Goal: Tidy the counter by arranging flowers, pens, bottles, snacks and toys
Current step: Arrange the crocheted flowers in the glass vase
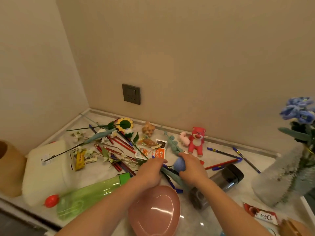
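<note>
Marble counter [221, 198]: left hand [150, 171] grips stems; right hand [192, 169] holds blue crochet tulip [179, 165], bud pointing left-away.

Head view, down onto counter [221, 198]

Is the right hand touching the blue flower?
Touching. The head view shows the right hand with its fingers wrapped over the blue flower, no gap between them.
</note>
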The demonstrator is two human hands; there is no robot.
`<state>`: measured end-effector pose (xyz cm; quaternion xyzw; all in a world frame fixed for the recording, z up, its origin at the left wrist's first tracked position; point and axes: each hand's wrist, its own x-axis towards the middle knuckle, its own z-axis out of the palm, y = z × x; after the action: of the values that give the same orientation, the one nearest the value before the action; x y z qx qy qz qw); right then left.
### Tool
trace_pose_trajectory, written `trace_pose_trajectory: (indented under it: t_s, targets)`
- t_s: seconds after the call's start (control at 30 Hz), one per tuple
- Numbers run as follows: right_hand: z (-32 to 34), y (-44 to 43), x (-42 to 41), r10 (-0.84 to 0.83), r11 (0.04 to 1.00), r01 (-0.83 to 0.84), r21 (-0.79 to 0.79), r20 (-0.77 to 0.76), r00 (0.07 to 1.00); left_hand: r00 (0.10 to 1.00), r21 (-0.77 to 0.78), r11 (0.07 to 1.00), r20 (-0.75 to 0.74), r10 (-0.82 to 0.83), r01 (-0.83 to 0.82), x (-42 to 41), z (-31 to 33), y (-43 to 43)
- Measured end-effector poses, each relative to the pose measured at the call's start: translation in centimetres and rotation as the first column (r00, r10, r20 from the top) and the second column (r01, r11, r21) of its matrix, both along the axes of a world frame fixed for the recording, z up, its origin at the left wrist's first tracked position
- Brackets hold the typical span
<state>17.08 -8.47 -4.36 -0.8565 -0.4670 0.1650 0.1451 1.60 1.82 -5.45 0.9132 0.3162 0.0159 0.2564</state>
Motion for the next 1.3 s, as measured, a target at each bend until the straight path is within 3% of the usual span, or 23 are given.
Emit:
trace_pose_trajectory:
  t_s: [0.1,0.23,0.33,0.47,0.57,0.67,0.83,1.03,1.17,1.3]
  targets:
    - [0.7,0.9,0.3,-0.026,0.998,0.029,0.060,-0.049,0.998,0.998,-0.009,1.000,0.061,-0.019,0.020,0.1,-0.2,0.7]
    - [4.3,3.4,1.3,-0.075,0.941,0.176,0.287,-0.333,0.940,0.969,-0.083,0.996,0.245,0.047,-0.027,0.6,0.8,2.4]
    - [7.6,5.6,1.2,-0.077,0.822,0.360,0.442,-0.539,0.839,0.903,-0.219,0.975,0.413,0.120,-0.029,0.8,2.5,3.7]
    - [10.8,8.1,-0.2,0.024,0.633,0.485,0.604,-0.641,0.767,0.818,-0.275,0.960,0.540,0.196,-0.049,0.6,4.8,5.4]
    - [13.1,9.7,-1.0,0.129,0.553,0.541,0.634,-0.706,0.696,0.762,-0.308,0.949,0.600,0.245,-0.063,0.0,6.2,6.9]
    - [15.4,11.1,-1.2,0.248,0.528,0.613,0.588,-0.797,0.551,0.712,-0.299,0.948,0.643,0.283,-0.106,-1.0,7.3,8.4]
    - [15.0,13.0,-2.2,0.143,0.574,0.669,0.472,-0.862,0.486,0.613,-0.338,0.908,0.671,0.417,-0.248,-2.6,7.8,11.1]
    - [7.5,14.6,-6.0,-0.019,0.902,0.303,0.306,-0.675,0.737,0.493,-0.585,0.749,0.575,0.653,-0.310,-4.0,6.5,13.7]
    - [2.4,15.6,-7.4,0.028,0.986,0.019,0.168,-0.273,0.961,0.474,-0.692,0.655,0.487,0.734,-0.304,-5.0,5.0,14.5]
    - [0.3,16.3,-7.8,0.042,0.999,-0.042,0.010,0.004,0.999,0.492,-0.737,0.606,0.424,0.760,-0.301,-5.6,4.0,14.8]
